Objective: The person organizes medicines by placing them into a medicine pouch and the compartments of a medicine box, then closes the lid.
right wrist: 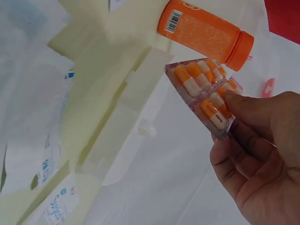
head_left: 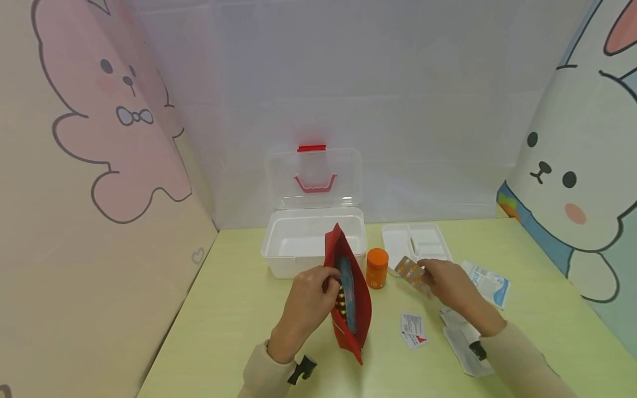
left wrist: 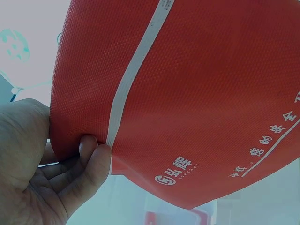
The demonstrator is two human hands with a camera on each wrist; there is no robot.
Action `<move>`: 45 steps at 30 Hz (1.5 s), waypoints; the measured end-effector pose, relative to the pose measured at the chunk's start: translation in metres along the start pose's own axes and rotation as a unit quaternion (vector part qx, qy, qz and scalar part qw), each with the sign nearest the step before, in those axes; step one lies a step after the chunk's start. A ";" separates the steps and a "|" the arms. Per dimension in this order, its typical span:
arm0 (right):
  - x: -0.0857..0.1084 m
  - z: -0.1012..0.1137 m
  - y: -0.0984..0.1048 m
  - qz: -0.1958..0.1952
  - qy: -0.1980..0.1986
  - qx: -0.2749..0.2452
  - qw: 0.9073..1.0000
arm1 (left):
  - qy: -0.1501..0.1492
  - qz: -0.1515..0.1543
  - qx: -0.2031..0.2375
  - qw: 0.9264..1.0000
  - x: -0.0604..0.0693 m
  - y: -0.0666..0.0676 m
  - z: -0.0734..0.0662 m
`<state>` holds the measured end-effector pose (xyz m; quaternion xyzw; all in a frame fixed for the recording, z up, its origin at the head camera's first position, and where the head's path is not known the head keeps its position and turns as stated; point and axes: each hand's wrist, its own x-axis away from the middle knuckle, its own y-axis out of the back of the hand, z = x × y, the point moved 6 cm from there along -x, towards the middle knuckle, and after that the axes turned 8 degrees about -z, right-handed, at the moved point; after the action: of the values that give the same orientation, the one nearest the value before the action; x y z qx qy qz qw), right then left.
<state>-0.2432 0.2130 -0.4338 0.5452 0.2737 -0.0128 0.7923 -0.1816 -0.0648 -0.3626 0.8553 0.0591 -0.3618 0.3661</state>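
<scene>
My left hand pinches the upper edge of a red fabric pouch, which stands with its mouth open. Inside the pouch a blue packet and a gold-dotted blister strip show. White lettering and a pale strip cross the pouch's outside in the left wrist view. Between thumb and fingers, my right hand holds a blister pack of capsules, orange and white, above the front edge of a white divided tray. Beside the pouch stands an orange bottle.
Behind the pouch a clear-lidded plastic box stands open against the back wall. Small white sachets lie in front of the bottle. On the right are a blue-and-white packet and white wrapped packages, partly under my right forearm.
</scene>
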 end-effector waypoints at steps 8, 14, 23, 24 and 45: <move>-0.006 0.024 0.033 -0.056 0.014 -0.014 0.998 | 0.000 0.001 0.002 1.000 -0.001 -0.001 0.001; -0.012 0.044 0.059 -0.110 0.037 -0.026 0.993 | 0.000 0.000 0.005 1.000 -0.001 -0.001 0.001; -0.012 0.076 0.082 -0.166 0.057 -0.064 0.982 | -0.010 -0.012 0.004 1.000 -0.004 0.000 -0.002; -0.011 0.079 0.084 -0.169 0.058 -0.072 0.981 | -0.012 -0.014 0.003 1.000 -0.004 0.000 -0.003; -0.014 0.135 0.064 -0.113 0.004 -0.160 0.981 | -0.047 -0.051 0.005 0.998 -0.011 -0.001 -0.017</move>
<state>-0.1780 0.1178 -0.3380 0.3774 0.3354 -0.0559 0.8613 -0.1803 -0.0510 -0.3480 0.8351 0.0834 -0.4203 0.3449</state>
